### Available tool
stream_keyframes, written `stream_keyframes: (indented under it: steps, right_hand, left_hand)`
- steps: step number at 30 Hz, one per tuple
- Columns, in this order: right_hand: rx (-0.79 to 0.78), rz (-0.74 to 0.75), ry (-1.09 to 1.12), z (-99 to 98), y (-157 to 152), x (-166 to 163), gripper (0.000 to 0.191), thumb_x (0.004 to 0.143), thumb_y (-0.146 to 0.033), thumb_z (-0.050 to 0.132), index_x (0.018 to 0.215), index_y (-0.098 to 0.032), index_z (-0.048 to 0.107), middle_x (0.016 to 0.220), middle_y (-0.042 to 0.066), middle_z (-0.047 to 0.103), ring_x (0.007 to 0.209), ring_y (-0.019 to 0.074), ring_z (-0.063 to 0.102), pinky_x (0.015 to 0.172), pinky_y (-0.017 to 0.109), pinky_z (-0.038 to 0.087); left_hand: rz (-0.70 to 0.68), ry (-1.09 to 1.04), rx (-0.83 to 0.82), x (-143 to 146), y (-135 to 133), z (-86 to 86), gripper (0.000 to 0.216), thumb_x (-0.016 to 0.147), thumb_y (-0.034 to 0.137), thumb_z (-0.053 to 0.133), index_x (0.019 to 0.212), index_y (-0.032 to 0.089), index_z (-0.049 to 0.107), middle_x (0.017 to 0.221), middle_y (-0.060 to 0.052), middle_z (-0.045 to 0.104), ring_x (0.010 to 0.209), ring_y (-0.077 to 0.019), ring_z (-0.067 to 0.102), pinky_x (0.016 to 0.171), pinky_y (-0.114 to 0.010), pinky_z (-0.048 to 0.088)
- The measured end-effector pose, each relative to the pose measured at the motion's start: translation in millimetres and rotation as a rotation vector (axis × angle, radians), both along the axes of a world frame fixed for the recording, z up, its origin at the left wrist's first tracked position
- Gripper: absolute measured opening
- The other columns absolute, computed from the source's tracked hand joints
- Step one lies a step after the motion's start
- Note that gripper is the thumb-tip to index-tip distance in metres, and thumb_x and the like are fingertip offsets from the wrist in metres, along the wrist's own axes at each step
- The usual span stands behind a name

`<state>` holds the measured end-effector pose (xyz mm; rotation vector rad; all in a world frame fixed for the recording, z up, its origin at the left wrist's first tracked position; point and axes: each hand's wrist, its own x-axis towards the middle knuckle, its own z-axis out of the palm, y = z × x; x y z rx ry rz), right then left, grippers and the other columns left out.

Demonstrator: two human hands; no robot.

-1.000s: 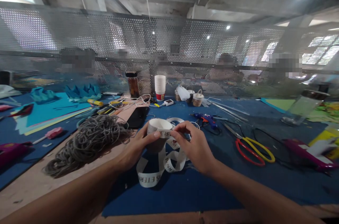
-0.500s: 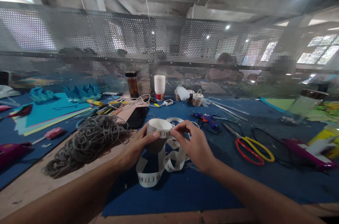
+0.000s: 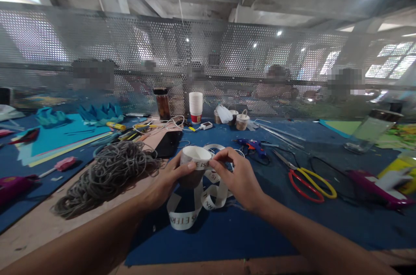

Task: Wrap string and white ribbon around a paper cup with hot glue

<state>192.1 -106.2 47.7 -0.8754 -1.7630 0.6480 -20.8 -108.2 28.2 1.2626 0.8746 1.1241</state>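
My left hand is wrapped round a small paper cup held just above the blue mat, thumb on its rim. My right hand pinches a white printed ribbon against the cup's upper side. The ribbon runs round the cup near the rim, and its loose length curls in loops on the mat below both hands.
A heap of grey cord lies to the left. Red and yellow scissors and a blue glue gun lie to the right. Stacked cups, a jar and coloured paper sheets sit further back. People sit behind a perforated screen.
The hands and cup have stayed nearly still. My right fingers have shifted slightly along the ribbon at the cup's rim.
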Motion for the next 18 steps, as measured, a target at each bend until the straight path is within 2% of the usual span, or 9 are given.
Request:
stream_keyframes:
  steps: [5, 18]
  right_hand:
    - [-0.013, 0.0, -0.003, 1.3, -0.3, -0.3, 0.009, 0.093, -0.029, 0.069, 0.09, -0.021, 0.066, 0.088, 0.002, 0.072, 0.082, 0.017, 0.067, 0.076, 0.029, 0.053]
    - [-0.027, 0.002, 0.025, 2.1, 1.3, -1.1, 0.011, 0.092, -0.031, 0.069, 0.089, -0.021, 0.065, 0.086, 0.002, 0.071, 0.081, 0.0175, 0.067, 0.075, 0.029, 0.054]
  left_hand:
    - [-0.002, 0.02, -0.009, -0.3, 0.4, 0.0, 0.044, 0.085, 0.046, 0.069, 0.118, 0.017, 0.065, 0.082, -0.005, 0.063, 0.067, -0.0174, 0.05, 0.061, -0.03, 0.036]
    - [-0.005, 0.017, -0.016, -3.9, 1.7, -2.1, 0.047, 0.086, 0.045, 0.071, 0.125, 0.02, 0.064, 0.097, -0.009, 0.069, 0.084, -0.0233, 0.061, 0.069, -0.031, 0.044]
